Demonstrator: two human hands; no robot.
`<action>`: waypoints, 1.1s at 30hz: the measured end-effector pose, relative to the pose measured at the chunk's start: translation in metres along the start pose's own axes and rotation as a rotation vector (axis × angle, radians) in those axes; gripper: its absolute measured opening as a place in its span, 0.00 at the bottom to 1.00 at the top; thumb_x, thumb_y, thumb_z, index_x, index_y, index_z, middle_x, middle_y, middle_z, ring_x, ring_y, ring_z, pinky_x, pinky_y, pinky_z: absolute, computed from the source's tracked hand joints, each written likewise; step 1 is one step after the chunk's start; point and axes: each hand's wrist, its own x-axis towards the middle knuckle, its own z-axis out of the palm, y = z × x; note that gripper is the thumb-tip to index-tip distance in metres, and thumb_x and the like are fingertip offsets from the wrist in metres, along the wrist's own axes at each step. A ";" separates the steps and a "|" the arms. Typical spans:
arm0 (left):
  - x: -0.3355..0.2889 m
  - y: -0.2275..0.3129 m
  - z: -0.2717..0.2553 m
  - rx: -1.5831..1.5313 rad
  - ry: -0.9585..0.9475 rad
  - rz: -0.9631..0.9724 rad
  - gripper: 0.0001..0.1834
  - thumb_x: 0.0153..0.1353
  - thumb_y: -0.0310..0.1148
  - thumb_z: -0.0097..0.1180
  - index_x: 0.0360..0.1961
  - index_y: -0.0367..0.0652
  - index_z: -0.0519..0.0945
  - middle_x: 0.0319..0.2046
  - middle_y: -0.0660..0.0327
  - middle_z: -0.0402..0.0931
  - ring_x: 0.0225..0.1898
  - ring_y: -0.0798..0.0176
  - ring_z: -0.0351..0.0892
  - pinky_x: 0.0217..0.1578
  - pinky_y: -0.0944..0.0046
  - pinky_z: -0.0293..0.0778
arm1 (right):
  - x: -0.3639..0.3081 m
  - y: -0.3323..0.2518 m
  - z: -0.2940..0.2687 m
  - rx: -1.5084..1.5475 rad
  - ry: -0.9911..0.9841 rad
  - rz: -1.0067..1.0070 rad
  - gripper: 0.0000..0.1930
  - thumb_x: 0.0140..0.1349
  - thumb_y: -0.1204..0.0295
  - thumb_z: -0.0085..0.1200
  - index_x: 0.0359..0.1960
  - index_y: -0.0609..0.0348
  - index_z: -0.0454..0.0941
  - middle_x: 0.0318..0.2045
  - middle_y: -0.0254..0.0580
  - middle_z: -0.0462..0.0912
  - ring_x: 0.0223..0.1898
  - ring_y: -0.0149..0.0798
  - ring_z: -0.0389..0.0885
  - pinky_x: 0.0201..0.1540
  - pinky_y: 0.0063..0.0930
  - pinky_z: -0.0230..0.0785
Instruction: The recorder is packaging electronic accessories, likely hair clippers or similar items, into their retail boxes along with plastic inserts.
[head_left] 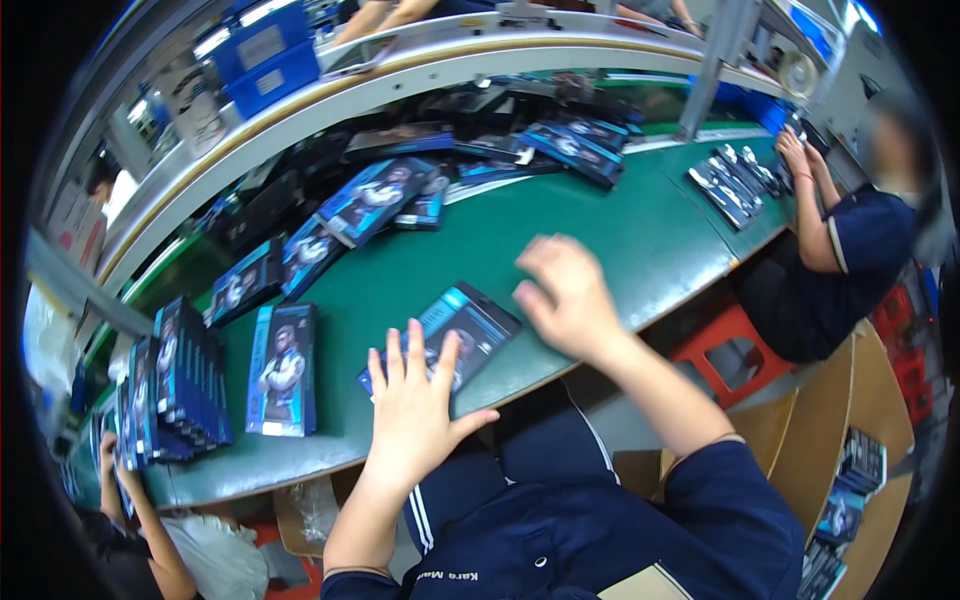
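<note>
A flat dark box with blue print lies at an angle near the front edge of the green table. My left hand rests on its lower left part, fingers spread, covering some of it. To the right of that box is my right hand, apart from it, with thumb and fingers apart and nothing seen in them; it is slightly blurred. Another box, printed with a figure in a light suit, lies to the left of my left hand. Beyond it stands a row of similar boxes.
A heap of boxes runs along the back under a shelf. At right, a co-worker handles things beside small dark packs. Another person's hands reach in at lower left. A large carton with boxes stands at lower right.
</note>
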 end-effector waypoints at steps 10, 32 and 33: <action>0.011 -0.002 -0.062 -0.127 0.122 0.014 0.26 0.52 0.33 0.67 0.54 0.46 0.77 0.33 0.50 0.82 0.33 0.48 0.82 0.33 0.54 0.74 | -0.053 0.252 -0.155 -0.849 -0.028 1.017 0.29 0.68 0.46 0.40 0.48 0.59 0.81 0.53 0.47 0.80 0.64 0.49 0.68 0.63 0.55 0.58; 0.040 0.016 -0.041 -0.677 0.614 0.421 0.54 0.24 0.44 0.80 0.59 0.44 0.69 0.52 0.46 0.68 0.54 0.48 0.71 0.52 0.52 0.69 | -0.026 -0.045 -0.083 1.374 0.332 0.868 0.33 0.59 0.80 0.59 0.67 0.65 0.62 0.41 0.40 0.82 0.28 0.22 0.80 0.19 0.14 0.70; 0.041 0.011 -0.039 -0.710 0.605 0.484 0.54 0.25 0.44 0.80 0.58 0.43 0.69 0.54 0.45 0.69 0.56 0.47 0.71 0.53 0.51 0.68 | -0.027 -0.048 -0.081 1.423 0.275 0.895 0.33 0.59 0.80 0.59 0.67 0.65 0.63 0.42 0.40 0.82 0.28 0.22 0.80 0.19 0.13 0.70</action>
